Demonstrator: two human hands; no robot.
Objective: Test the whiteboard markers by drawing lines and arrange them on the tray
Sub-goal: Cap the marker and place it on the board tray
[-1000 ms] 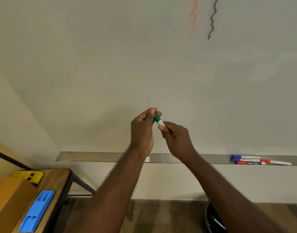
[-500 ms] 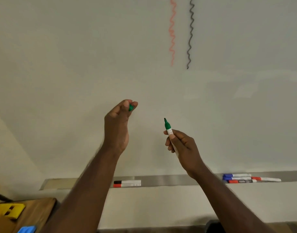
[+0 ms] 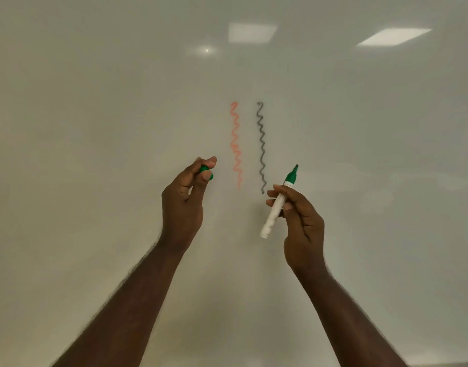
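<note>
My right hand (image 3: 301,223) holds an uncapped green whiteboard marker (image 3: 279,202), white barrel down and green tip pointing up toward the board. The tip sits just right of the lower end of a black wavy line (image 3: 261,147). My left hand (image 3: 183,205) pinches the marker's green cap (image 3: 206,172) between thumb and fingers. The cap is just left of a red wavy line (image 3: 236,144). Both lines run vertically on the whiteboard (image 3: 95,102). The tray and the other markers are out of view.
The whiteboard fills nearly the whole view, with ceiling light reflections (image 3: 251,33) near the top. A thin strip of its lower edge (image 3: 444,364) shows at the bottom right corner.
The cap came off the green marker and my hands moved apart. Both hands rose up the board and the view tilted up, so the tray and table left the frame.
</note>
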